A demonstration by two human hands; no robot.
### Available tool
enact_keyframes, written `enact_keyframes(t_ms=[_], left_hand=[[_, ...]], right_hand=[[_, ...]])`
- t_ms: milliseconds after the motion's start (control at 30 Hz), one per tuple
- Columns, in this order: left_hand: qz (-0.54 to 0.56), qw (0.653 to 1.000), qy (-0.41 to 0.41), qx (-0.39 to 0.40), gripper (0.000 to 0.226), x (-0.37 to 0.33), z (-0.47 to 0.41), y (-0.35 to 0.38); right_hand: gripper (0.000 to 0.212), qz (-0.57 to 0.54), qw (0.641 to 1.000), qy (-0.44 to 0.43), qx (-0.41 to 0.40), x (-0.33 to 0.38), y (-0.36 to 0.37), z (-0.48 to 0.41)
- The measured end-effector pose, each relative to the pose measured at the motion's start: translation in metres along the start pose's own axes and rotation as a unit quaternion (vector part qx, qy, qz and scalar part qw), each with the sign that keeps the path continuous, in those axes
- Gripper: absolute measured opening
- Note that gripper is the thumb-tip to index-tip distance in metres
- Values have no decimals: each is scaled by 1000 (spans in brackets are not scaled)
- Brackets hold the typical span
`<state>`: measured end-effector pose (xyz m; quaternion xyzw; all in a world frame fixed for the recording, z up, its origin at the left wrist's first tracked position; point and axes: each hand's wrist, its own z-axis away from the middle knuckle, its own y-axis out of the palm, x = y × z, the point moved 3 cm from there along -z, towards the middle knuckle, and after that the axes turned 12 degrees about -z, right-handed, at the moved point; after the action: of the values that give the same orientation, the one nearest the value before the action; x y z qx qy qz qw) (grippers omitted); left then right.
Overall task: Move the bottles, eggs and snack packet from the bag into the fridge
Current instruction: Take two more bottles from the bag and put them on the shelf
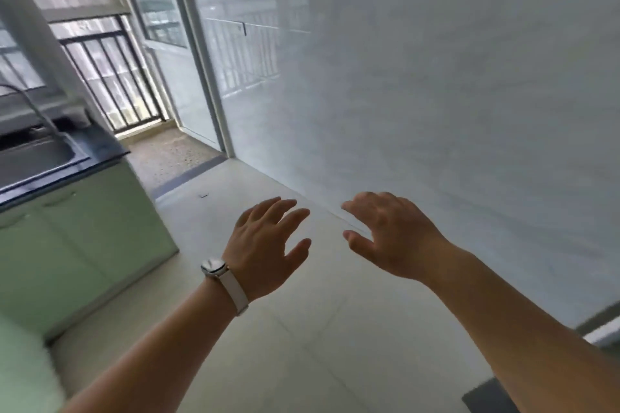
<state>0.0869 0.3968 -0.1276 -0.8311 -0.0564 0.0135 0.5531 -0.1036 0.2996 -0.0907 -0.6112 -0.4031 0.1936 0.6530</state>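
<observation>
Nearest us, our bare left hand [265, 245], wearing a silver white-strapped wristwatch [214, 269], and our bare right hand [392, 238] hover over the pale tiled floor [302, 329], fingers spread loosely and holding nothing. The bag, bottles, eggs, snack packet and fridge are out of view, so we cannot tell which way they point or how their long axis lies. We judge the best start is to turn and find the bag, both hands free.

We see the sink [37, 157] cut off by the left edge and its tap [33, 107] smeared by blur. A dark object [483, 396] at the bottom right is cropped; we cannot identify it.
</observation>
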Motion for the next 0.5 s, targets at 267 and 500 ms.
enact_keyframes(t_ms=[267, 500], left_hand=[[-41, 984, -173, 12, 52, 114, 100, -21], [-78, 951, -296, 30, 51, 187, 167, -26]], right_hand=[[71, -9, 985, -163, 62, 122, 48, -79], [55, -30, 947, -301, 105, 216, 98, -145]])
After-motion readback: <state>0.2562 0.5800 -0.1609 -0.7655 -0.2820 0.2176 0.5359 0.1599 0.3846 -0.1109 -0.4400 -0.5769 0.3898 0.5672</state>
